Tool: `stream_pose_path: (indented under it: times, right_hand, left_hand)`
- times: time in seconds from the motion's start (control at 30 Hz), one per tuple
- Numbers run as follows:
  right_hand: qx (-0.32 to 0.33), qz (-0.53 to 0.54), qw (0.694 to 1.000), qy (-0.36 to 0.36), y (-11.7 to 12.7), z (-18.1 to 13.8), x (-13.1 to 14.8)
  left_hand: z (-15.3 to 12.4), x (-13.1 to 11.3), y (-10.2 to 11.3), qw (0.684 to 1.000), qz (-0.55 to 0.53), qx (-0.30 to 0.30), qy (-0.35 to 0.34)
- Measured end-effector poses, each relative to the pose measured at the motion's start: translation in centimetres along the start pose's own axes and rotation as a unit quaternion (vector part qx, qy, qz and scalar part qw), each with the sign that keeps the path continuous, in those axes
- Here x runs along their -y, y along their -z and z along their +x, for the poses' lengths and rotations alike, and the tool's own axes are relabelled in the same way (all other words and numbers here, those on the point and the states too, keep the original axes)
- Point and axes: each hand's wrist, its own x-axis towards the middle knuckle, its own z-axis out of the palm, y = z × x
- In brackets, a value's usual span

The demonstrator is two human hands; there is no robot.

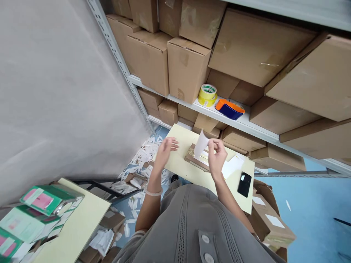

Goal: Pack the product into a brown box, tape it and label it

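Observation:
A small cardboard box (196, 162) lies on the pale yellow table (185, 137) in front of me, with shiny tape on its top. My right hand (217, 155) pinches a white paper label (201, 143) by its edge, and the label stands curled up over the box. To the left of the box, my left hand (168, 147) hovers above the table's edge with its fingers stretched out and nothing in them. White sheets (232, 166) lie just right of my right hand. Beyond them a black phone (244, 184) rests on the table.
Cardboard boxes (189, 65) fill the metal shelves ahead. Yellow tape rolls (207, 95) and an orange-and-blue tape dispenser (229, 109) sit on the middle shelf. Paper scraps (145, 153) litter the floor at left. Green boxes (46, 201) are stacked on another table; cartons (270, 223) stand at right.

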Motion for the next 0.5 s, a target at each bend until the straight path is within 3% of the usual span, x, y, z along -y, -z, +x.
stream_pose_path:
  times: [0.07,0.13,0.23,0.33,0.4,0.5]
  right_hand:
    - [0.043,-0.082,0.993,0.077,-0.4,-0.8,0.3]
    - [0.095,-0.138,0.975,0.145,-0.8,-1.4,0.4]
    - [0.169,-0.156,0.954,0.192,-0.7,-2.0,0.3]
    - [0.206,-0.137,0.950,0.189,0.1,-2.0,-0.4]
    - [0.163,-0.126,0.966,0.158,1.3,-1.7,-1.2]
    - [0.011,-0.114,0.991,0.063,3.6,-0.6,-2.8]
  left_hand:
    - [-0.7,-1.2,-4.0,0.992,-0.061,0.102,0.032]
    - [-1.0,-1.8,-6.5,0.989,-0.081,0.113,0.047]
    - [-0.6,-1.8,-7.8,0.996,-0.049,0.076,0.024]
    - [0.2,-1.2,-7.8,0.998,-0.012,0.064,-0.003]
    - [0.6,-0.9,-7.8,0.998,-0.014,0.066,-0.011]
    - [0.8,-0.8,-8.3,0.996,-0.010,0.084,-0.021]
